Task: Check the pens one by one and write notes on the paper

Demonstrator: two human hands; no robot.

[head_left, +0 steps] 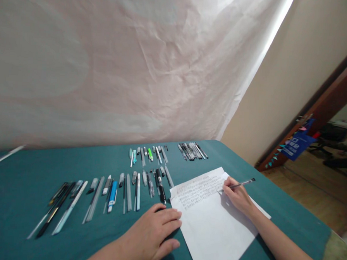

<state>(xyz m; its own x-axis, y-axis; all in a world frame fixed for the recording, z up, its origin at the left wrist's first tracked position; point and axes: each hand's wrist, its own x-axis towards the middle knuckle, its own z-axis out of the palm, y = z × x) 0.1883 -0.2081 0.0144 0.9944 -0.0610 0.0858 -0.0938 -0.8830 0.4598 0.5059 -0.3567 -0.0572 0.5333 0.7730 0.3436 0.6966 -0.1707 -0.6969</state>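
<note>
In my right hand is a slim pen, pinched between the fingers. Its tip points down at the right end of the handwritten lines on a white sheet of paper. The upper part of the sheet bears several rows of small handwriting; the lower part is blank. My left hand lies palm down with its fingers apart, fingertips at the left edge of the paper. Just beyond that hand lies a black pen among other pen parts.
Pens taken apart, with barrels, refills and caps, lie in rows on the green tablecloth, among them a blue barrel and a green piece. A bundle of pens lies at the back right. A pale curtain hangs behind.
</note>
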